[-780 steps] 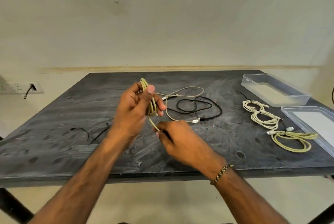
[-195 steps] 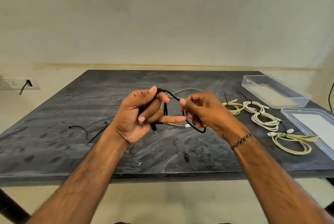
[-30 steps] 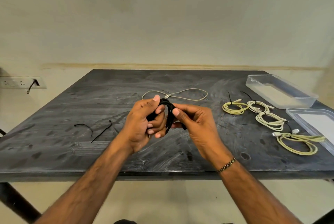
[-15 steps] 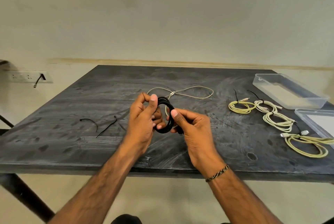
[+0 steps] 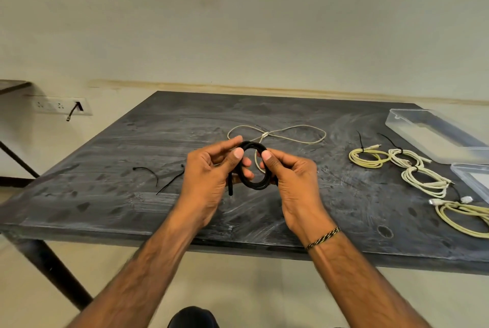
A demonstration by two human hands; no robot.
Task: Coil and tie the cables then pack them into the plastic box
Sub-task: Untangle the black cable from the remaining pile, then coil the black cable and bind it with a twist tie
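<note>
A coiled black cable [image 5: 254, 184] hangs above the dark table [image 5: 111, 195], held between both hands. My left hand [image 5: 209, 176] pinches its left side, and one plug end hangs down below that hand. My right hand [image 5: 293, 179] grips the coil's right side with the thumb on top. Behind the hands a loose beige cable [image 5: 296, 135] lies in a figure-eight loop. To the right lie several tied pale cable coils [image 5: 369, 158]. The clear plastic box [image 5: 434, 134] stands at the far right.
Two black zip ties [image 5: 158, 178] lie on the table left of my hands. The box's clear lid [image 5: 473, 179] rests at the right edge. A wall socket strip [image 5: 63, 106] with a plugged lead sits on the wall at left.
The black cable went from loose loops to a tight coil held by both hands. My view has swung left and down a little; the hands stay at mid-table.
</note>
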